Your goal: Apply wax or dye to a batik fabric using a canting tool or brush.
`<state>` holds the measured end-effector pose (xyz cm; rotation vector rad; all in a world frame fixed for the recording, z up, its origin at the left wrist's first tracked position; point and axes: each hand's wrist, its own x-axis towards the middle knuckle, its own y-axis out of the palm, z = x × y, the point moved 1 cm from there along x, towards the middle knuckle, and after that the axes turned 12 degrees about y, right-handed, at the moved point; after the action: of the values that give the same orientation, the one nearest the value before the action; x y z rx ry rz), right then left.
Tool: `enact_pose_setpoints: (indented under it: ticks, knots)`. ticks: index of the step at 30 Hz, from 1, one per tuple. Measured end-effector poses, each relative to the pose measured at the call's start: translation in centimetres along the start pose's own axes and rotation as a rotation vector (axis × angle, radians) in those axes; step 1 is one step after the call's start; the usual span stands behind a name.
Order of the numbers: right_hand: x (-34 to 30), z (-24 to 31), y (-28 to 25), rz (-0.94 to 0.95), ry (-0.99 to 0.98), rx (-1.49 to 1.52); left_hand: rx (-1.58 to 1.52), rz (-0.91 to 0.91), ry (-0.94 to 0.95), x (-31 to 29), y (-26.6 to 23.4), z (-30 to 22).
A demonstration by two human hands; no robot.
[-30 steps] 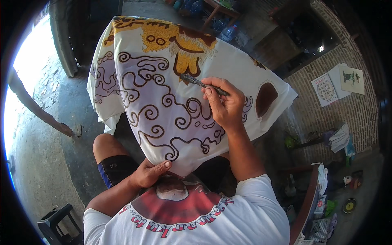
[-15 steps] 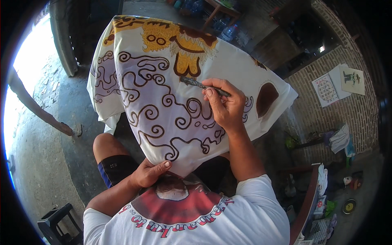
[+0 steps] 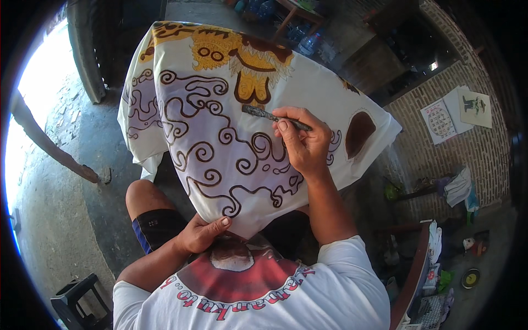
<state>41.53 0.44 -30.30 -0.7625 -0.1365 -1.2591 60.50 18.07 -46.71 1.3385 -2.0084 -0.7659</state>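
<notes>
A white cloth (image 3: 316, 88) with brown curling lines on pale lilac and a yellow-and-brown figure (image 3: 212, 50) is draped in front of me. My right hand (image 3: 302, 135) pinches a dark, stained pen-shaped tool (image 3: 264, 114) like a pencil. Its far end is at the cloth, just below the figure's yellow feet; whether it touches I cannot tell. At the cloth's near edge, my left hand (image 3: 204, 234) grips the fabric, thumb on top and fingers hidden. A dark brown oval patch (image 3: 360, 135) lies right of my right hand.
A dark plastic stool (image 3: 80, 302) stands at lower left, and a wooden pole (image 3: 52, 143) leans above it. Plastic bottles (image 3: 309, 43) are at the back. Paper sheets (image 3: 440, 121) hang on the brick wall at right; a rack with goods (image 3: 429, 275) is at lower right.
The tool's far end has shifted slightly toward me, just below the figure's yellow feet. My left hand and the cloth look almost unchanged.
</notes>
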Motion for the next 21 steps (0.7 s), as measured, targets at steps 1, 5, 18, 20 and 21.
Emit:
enact_pose_setpoints:
  ticks: [1, 5, 18, 20, 21]
  knots:
    - [-0.1, 0.1, 0.0, 0.000, -0.001, 0.002, 0.001, -0.001, 0.000, 0.0, -0.1, 0.1]
    - [-0.8, 1.0, -0.9, -0.013, 0.085, 0.183, 0.022, 0.009, -0.001, 0.0, 0.1, -0.3]
    - [-9.9, -2.3, -10.4, -0.117, 0.229, 1.027, -0.211, -0.171, -0.130, 0.3, 0.8, 0.0]
    - [-12.1, -3.1, -12.5, -0.205, 0.277, 1.047, -0.151, -0.191, -0.080, 0.7, 1.4, 0.0]
    - [-13.5, -3.7, -14.0, -0.290, 0.321, 1.066, -0.091, -0.207, -0.026, 0.9, 1.9, -0.1]
